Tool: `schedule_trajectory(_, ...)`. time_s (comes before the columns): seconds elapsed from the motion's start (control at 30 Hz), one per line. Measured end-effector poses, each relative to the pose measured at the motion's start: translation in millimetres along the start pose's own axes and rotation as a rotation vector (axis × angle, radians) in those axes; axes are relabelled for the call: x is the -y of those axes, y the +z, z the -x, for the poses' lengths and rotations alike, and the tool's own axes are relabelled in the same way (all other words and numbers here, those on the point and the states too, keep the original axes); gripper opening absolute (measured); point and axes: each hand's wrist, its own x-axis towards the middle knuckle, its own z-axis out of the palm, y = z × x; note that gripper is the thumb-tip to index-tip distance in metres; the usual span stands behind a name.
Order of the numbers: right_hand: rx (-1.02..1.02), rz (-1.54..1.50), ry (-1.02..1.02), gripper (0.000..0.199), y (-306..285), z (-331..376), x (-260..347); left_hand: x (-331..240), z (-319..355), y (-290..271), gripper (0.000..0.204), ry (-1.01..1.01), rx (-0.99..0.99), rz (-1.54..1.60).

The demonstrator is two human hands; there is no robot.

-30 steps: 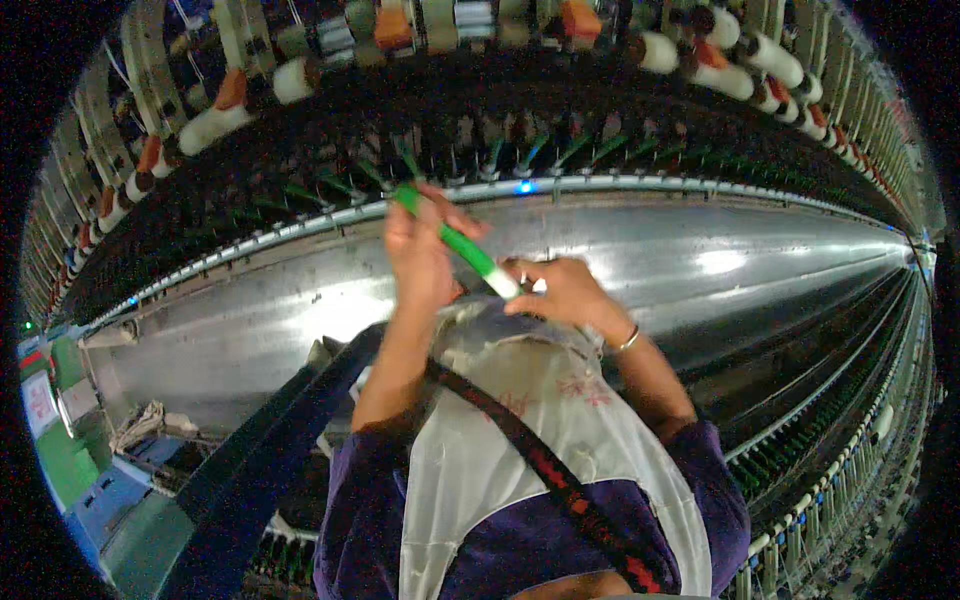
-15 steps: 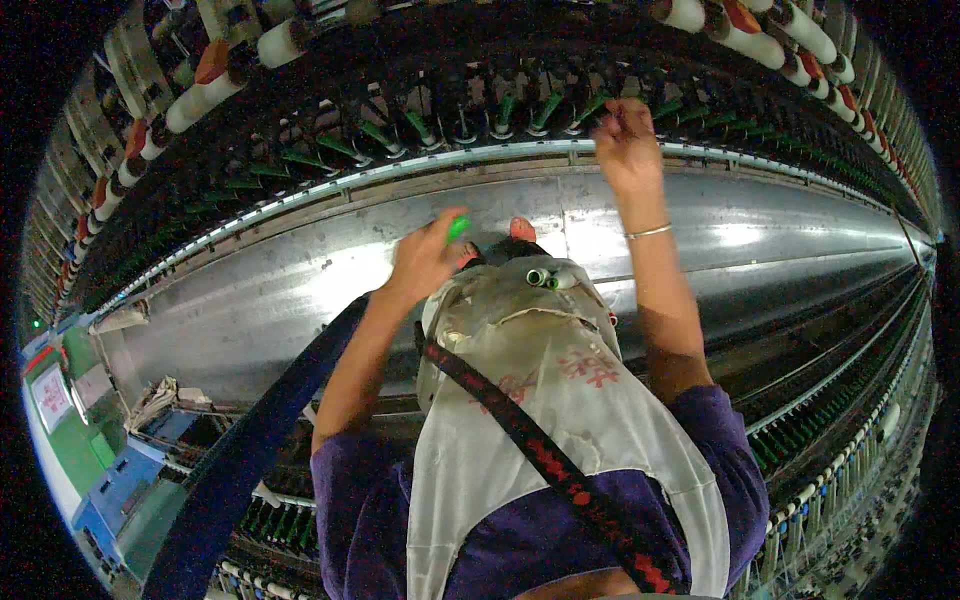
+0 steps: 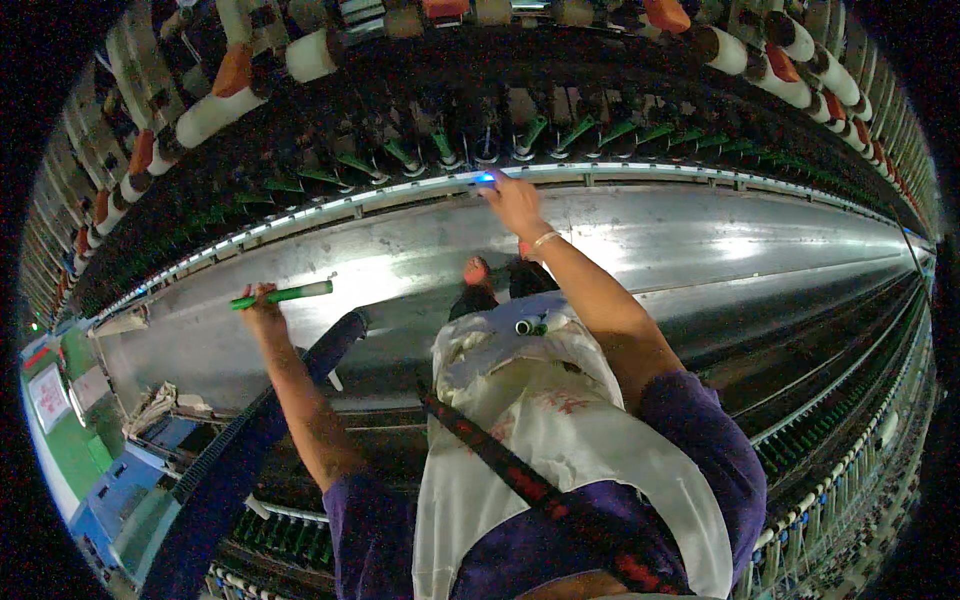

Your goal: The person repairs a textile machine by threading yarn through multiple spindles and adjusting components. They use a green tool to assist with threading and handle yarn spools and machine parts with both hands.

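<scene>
Head view: left hand (image 3: 263,309), out left, closed round green bobbin (image 3: 303,292); right hand (image 3: 516,205) at blue light (image 3: 487,178) on far rail (image 3: 640,172), cannot tell finger spread.

We tag this as a textile spinning mill: green tubes (image 3: 531,136) stand in a long row, white cylinders (image 3: 313,55) line up above, and a second machine row (image 3: 800,530) flanks the shiny-floored aisle (image 3: 650,240).
</scene>
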Motion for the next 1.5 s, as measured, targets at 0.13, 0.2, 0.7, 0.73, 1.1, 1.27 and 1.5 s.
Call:
schedule_trajectory(0.13, 0.275, 0.079, 0.245, 0.039, 20.1, -47.4, 39.3, -70.3, -9.7, 4.2, 0.033, 0.131, 0.249, -0.367)
schedule_trajectory(0.2, 0.208, 0.074, 0.260, 0.038, 22.2, -51.9, 48.3, -88.2, -10.7, 2.7, 0.029, 0.223, 0.368, -0.709)
schedule_trajectory(0.7, -0.276, 0.271, 0.207, 0.023, 35.9, -41.8, -5.2, 61.8, -43.8, 39.8, 0.026, 0.037, 0.170, -0.484)
schedule_trajectory(0.73, -0.307, 0.287, 0.164, 0.023, 30.5, -36.4, -10.4, 62.1, -35.3, 45.4, 0.031, -0.006, 0.126, -0.411)
schedule_trajectory(1.1, 0.033, -1.824, 0.364, 0.002, -139.4, 83.0, -79.0, 60.3, 90.7, 135.3, 0.023, -0.178, 0.361, -0.344)
schedule_trajectory(1.27, 0.090, -2.206, -0.109, 0.011, -133.5, 54.1, -113.4, 35.4, 97.5, 101.1, 0.029, 0.533, 1.215, -1.431)
schedule_trajectory(1.5, 0.405, 0.122, -0.146, 0.027, -67.2, 61.4, -96.1, 63.5, 18.6, 22.4, 0.015, -0.009, 0.145, -0.393)
